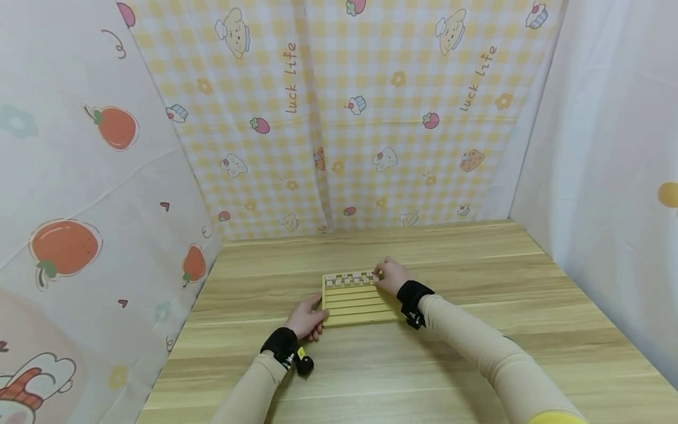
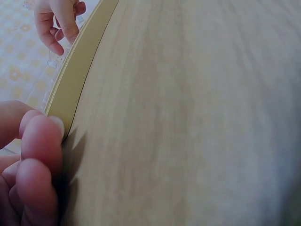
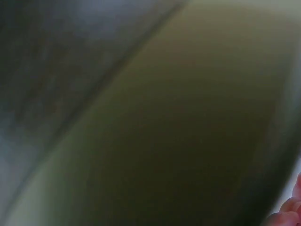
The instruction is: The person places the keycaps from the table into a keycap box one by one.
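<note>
The left hand (image 1: 309,319) grips the near-left corner of a yellow slotted tile board (image 1: 356,301), fingers curled against its edge (image 2: 77,77) to steady it; the right hand (image 1: 390,275) rests at the far row, fingers bent over a small white tile (image 1: 377,273), though whether it pinches that tile cannot be told. The board lies flat on the wooden counter (image 1: 477,365), near its middle; only the farthest slot carries a row of white tiles (image 1: 349,277), and by my judgement the remaining slots stand unfilled, so most of the work is left.
</note>
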Action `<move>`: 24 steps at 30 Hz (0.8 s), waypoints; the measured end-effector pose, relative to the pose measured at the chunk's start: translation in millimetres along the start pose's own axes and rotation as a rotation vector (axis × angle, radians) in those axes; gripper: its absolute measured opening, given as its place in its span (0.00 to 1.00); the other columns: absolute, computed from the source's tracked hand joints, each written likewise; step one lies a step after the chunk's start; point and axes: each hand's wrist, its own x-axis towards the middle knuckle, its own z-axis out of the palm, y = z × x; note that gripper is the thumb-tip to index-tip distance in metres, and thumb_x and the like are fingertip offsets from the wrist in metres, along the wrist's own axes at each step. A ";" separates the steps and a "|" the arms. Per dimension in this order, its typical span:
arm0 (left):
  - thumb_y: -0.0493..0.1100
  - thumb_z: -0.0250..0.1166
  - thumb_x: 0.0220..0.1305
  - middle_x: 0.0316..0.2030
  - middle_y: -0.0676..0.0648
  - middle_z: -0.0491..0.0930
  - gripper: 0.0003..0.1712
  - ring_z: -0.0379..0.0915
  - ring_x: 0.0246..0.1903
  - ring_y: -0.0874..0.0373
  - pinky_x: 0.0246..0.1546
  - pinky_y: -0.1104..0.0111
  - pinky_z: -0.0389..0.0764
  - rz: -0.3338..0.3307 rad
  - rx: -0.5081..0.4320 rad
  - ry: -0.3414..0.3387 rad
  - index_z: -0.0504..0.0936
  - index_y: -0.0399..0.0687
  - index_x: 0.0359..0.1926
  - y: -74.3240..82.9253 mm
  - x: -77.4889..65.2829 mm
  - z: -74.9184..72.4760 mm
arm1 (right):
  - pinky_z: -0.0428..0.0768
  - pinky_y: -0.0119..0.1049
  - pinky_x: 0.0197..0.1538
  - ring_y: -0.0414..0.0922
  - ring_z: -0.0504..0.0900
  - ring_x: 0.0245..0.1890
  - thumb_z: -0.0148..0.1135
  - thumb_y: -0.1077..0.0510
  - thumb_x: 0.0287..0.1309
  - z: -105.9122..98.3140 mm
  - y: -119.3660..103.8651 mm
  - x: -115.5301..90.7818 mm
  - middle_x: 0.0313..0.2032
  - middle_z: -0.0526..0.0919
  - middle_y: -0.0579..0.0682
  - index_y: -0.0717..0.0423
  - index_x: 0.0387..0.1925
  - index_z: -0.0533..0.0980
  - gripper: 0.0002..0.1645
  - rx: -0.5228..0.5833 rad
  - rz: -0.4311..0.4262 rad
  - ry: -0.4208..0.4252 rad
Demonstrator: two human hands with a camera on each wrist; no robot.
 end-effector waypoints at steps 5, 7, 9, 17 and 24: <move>0.43 0.59 0.69 0.13 0.49 0.73 0.40 0.68 0.08 0.61 0.09 0.70 0.71 0.010 -0.009 -0.001 0.51 0.39 0.75 -0.4 0.0 -0.1 | 0.74 0.36 0.34 0.42 0.70 0.26 0.72 0.60 0.52 1.6 0.0 2.0 0.32 0.72 0.48 0.55 0.38 0.84 0.09 -0.020 0.022 -0.012; 0.43 0.59 0.69 0.13 0.49 0.73 0.40 0.68 0.08 0.60 0.09 0.70 0.71 0.013 -0.009 -0.002 0.51 0.39 0.75 -0.3 -0.3 -0.2 | 0.75 0.36 0.34 0.42 0.70 0.26 0.72 0.60 0.52 0.9 -0.7 1.8 0.32 0.71 0.48 0.55 0.37 0.84 0.09 -0.016 0.022 -0.015; 0.43 0.59 0.69 0.13 0.49 0.73 0.40 0.68 0.08 0.60 0.09 0.70 0.71 0.010 -0.011 -0.002 0.51 0.40 0.75 -0.6 -0.4 -0.2 | 0.75 0.37 0.34 0.42 0.70 0.26 0.71 0.60 0.52 0.7 -0.6 2.0 0.31 0.71 0.48 0.55 0.37 0.84 0.08 -0.015 0.016 -0.013; 0.43 0.59 0.69 0.13 0.50 0.73 0.40 0.68 0.08 0.61 0.09 0.71 0.71 0.006 -0.015 0.000 0.51 0.39 0.75 -2.0 -0.4 -0.1 | 0.75 0.37 0.35 0.43 0.71 0.26 0.71 0.62 0.53 3.9 1.0 4.4 0.31 0.71 0.49 0.57 0.37 0.83 0.08 0.000 0.006 -0.002; 0.43 0.59 0.69 0.13 0.49 0.73 0.41 0.68 0.08 0.61 0.09 0.71 0.71 0.012 -0.013 -0.005 0.51 0.39 0.75 -0.8 -0.5 -0.6 | 0.77 0.39 0.35 0.45 0.74 0.28 0.66 0.62 0.56 -8.6 6.2 -2.7 0.34 0.74 0.53 0.61 0.38 0.83 0.08 0.047 -0.055 0.024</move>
